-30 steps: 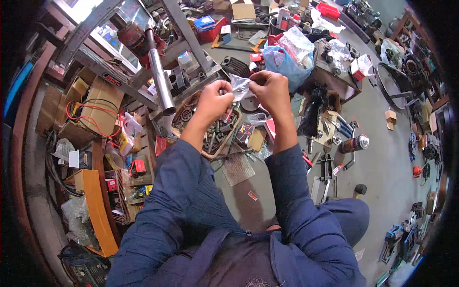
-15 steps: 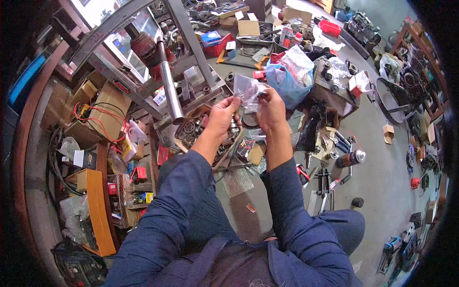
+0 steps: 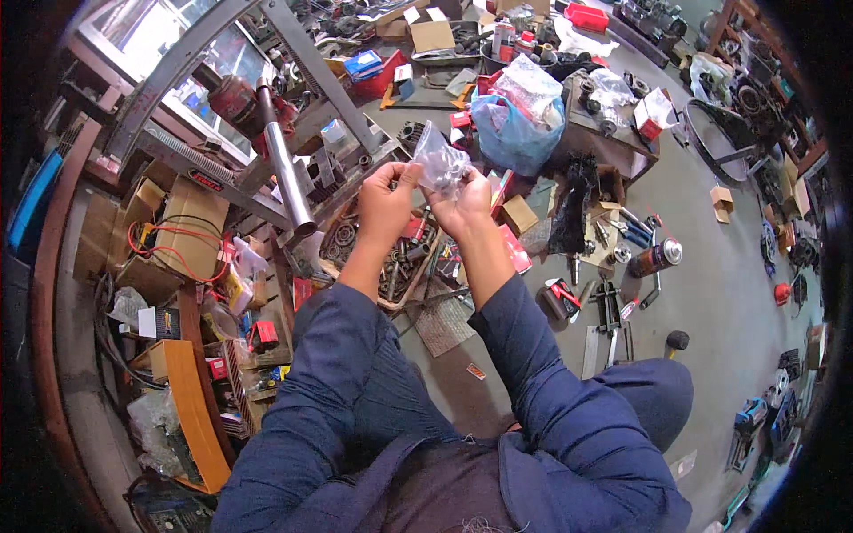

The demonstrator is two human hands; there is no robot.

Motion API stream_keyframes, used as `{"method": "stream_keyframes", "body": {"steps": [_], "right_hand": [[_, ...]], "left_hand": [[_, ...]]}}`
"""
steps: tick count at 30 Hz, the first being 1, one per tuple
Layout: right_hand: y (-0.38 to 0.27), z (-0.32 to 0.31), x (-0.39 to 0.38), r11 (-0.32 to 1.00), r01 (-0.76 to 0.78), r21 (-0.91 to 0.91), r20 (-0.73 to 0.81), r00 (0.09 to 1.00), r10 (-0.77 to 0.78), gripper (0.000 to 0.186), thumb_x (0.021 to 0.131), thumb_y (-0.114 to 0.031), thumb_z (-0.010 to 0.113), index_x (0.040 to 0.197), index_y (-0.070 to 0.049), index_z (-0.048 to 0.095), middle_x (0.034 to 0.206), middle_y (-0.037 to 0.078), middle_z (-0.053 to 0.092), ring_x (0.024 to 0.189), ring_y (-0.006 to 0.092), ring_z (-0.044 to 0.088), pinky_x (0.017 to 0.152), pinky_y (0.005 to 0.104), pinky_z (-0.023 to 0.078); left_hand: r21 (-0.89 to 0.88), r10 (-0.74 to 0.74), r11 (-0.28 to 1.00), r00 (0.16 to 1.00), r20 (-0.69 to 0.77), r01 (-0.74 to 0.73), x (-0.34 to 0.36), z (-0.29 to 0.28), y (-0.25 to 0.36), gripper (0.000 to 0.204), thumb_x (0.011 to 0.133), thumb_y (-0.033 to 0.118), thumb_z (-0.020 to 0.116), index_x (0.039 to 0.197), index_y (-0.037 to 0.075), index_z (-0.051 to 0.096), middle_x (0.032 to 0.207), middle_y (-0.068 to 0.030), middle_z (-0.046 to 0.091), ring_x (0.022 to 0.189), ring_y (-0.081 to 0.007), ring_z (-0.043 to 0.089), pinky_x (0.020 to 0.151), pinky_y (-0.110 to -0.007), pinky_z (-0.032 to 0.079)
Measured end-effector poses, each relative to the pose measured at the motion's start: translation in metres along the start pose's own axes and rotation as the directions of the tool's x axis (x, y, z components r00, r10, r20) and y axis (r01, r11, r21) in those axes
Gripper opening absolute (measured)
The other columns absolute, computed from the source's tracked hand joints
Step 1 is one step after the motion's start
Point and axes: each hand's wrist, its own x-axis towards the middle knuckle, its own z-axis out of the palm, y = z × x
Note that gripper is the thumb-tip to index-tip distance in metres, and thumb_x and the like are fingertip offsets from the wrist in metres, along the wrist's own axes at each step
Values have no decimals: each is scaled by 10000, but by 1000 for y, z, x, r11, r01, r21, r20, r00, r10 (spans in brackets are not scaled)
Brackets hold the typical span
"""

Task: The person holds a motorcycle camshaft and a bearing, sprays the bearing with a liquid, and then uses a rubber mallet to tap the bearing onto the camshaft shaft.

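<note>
A small clear plastic bag (image 3: 439,158) with what look like small metal parts in it is held up in front of me. My left hand (image 3: 386,206) pinches the bag's left edge between thumb and fingers. Palm turned up, my right hand (image 3: 464,206) cradles the bag's lower right side, its fingers partly hidden behind the plastic. Below both hands stands a tray of greasy metal parts (image 3: 396,266). Bubble wrap (image 3: 442,327) lies on the floor in front of it.
A press frame with a steel tube (image 3: 289,182) rises at the left. A blue plastic bag (image 3: 520,133) stands beyond my right hand. A spray can (image 3: 656,258), pliers (image 3: 638,233) and a puller (image 3: 608,306) lie on the right. An orange panel (image 3: 197,413) stands near left.
My right hand has turned palm up under the bag, and my left hand has shifted to its left edge. The whole view has shifted slightly.
</note>
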Motion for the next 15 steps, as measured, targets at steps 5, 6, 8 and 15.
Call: {"method": "stream_keyframes", "body": {"steps": [5,6,8,15], "right_hand": [[3,-16,8,998,-29,48,94,995,24,376,1004,-233,318,1130,-25,605,1129,141,678,1056,288,650,907,453,542],[4,-18,10,998,-30,54,86,996,25,368,1005,-239,326,1122,-31,606,1105,136,681,1016,293,658,911,453,544],[7,-19,8,996,-30,84,34,999,27,372,1009,-229,333,1131,-1,601,1109,161,676,1012,308,665,909,448,558],[9,-34,9,987,-45,155,96,995,31,359,1012,-248,354,1147,-5,581,1142,173,650,1028,317,652,919,462,556]], "left_hand": [[7,26,1000,1000,9,-26,4,-6,6,247,984,261,651,1028,22,697,687,8,622,480,-43,514,422,-221,404],[-6,31,999,1000,3,-31,3,-5,6,238,965,256,678,997,21,709,671,13,618,466,-44,512,415,-222,402],[28,27,999,1000,0,-27,3,-6,8,248,944,263,701,956,17,727,696,1,657,496,-49,522,442,-241,410],[322,228,921,973,14,-221,2,-6,19,287,910,281,719,851,0,718,714,-100,683,618,-145,612,579,-330,466]]}}
